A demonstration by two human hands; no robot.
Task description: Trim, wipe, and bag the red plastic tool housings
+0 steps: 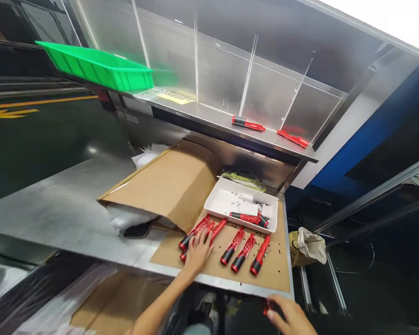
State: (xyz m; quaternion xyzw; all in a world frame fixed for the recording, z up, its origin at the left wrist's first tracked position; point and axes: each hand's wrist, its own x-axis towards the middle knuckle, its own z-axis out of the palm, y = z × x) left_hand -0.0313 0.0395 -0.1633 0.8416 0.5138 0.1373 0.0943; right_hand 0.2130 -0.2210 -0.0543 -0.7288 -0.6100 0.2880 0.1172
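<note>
Red-and-black tubular tool housings lie on a brown cardboard sheet at the front of the metal bench. My left hand rests over the left group, fingers spread and touching a red-and-black housing and the red housing beside it. To its right, apart from it, are three more housings: one, a second and a third. Off the front edge, low in view, my right hand is closed with a small piece of a red part showing at its fingertips; most of that part is hidden.
A white tray holds a red-and-black housing and several small black screws; more screws lie scattered on the cardboard. Left of it lies a large brown paper bag, a dark phone-like object beneath. The shelf above carries a green bin and two red parts.
</note>
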